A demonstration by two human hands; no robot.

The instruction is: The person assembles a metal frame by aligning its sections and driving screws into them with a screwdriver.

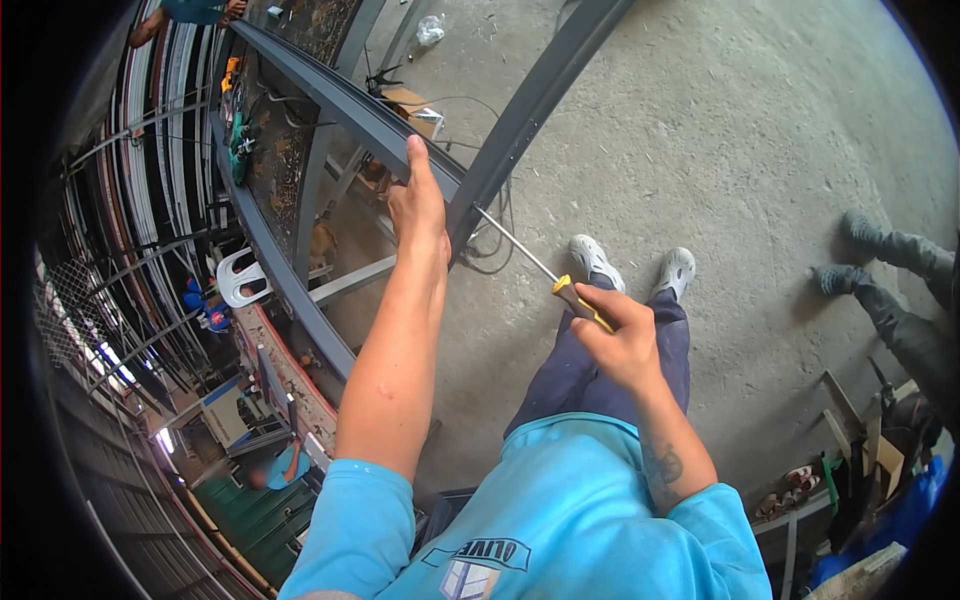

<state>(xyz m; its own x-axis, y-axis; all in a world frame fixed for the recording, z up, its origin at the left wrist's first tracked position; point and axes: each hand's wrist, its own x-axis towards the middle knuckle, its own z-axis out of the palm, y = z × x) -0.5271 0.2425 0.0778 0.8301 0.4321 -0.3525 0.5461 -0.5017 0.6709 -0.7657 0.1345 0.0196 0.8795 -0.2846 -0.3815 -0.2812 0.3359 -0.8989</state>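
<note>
My right hand [622, 335] is closed around the yellow and dark handle of a screwdriver [525, 250]. Its long metal shaft points up and left, and the tip meets the side of a dark grey metal profile [520, 120] close to a corner joint. At that joint my left hand [418, 208] grips the adjoining dark grey metal frame [340, 108], thumb stretched along it. The other fingers of that hand are mostly hidden behind the wrist and the frame.
Power tools [238, 135] lie on the frame's far side. A person's hand [232, 10] touches its far end. Beneath are a cardboard box [408, 100] and a cable [490, 268]. Another person's legs [900, 260] stand at right. A white plastic chair [240, 280] is at left.
</note>
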